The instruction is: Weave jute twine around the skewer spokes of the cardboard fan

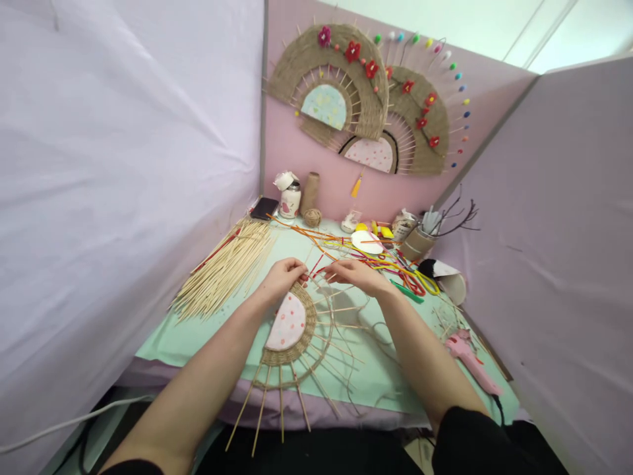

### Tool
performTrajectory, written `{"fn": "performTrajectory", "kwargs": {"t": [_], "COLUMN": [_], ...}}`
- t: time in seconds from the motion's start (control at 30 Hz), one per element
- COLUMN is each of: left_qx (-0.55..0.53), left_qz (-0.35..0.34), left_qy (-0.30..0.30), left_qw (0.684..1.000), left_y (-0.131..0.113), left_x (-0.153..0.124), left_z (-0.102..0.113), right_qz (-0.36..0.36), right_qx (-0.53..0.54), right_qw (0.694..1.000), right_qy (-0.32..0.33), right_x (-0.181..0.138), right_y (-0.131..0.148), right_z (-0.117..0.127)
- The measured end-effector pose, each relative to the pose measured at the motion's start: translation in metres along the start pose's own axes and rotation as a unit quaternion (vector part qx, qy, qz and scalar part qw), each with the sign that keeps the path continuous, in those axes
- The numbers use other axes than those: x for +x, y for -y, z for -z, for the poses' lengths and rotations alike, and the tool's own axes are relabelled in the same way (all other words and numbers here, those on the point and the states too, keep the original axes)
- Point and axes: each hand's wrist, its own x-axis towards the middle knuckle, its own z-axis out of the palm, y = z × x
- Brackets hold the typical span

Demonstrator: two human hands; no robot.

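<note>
A half-round woven fan piece point(291, 326) lies on the green mat point(198, 333), with a pink dotted centre, a band of jute twine and thin wooden spokes fanning out. My left hand point(283, 276) pinches at the far rim of the weave, fingers closed on a strand of twine. My right hand point(355, 272) is just to the right, fingers also closed on a thin strand near the spokes. Loose jute twine point(368, 330) trails off to the right of the piece.
A heap of bamboo sticks point(225, 267) lies left. Coloured sticks point(376, 257), a twine ball point(312, 216), jars and a cup of tools point(418, 241) crowd the back. A pink glue gun point(467, 356) lies right. Two finished fans point(363, 99) hang on the wall.
</note>
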Motion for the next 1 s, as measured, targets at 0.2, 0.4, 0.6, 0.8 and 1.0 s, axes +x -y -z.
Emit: {"fn": "performTrajectory", "kwargs": {"t": [0.2,0.4,0.6,0.8,1.0], "left_qx": [0.003,-0.001,-0.029,-0.041,-0.059], "left_qz": [-0.015,-0.006,-0.005,0.021,0.04], "left_qy": [0.013,0.017,0.017,-0.008,0.002], "left_qw": [1.0,1.0,0.999,0.999,0.997], "left_y": [-0.003,0.003,0.002,-0.001,0.0], "left_x": [-0.004,-0.002,-0.001,-0.001,0.0], "left_z": [-0.001,-0.002,0.0,0.001,-0.001], "right_qz": [0.091,0.096,0.117,0.116,-0.003], "right_qx": [-0.229,-0.36,-0.36,-0.17,0.219], "right_qw": [0.957,0.923,0.905,0.964,0.975], "right_qy": [-0.151,-0.098,-0.194,-0.17,-0.035], "right_x": [-0.011,-0.008,-0.026,-0.094,-0.164], "right_y": [0.022,0.033,0.039,0.017,-0.023], "right_z": [0.002,-0.021,-0.034,-0.018,0.011]}}
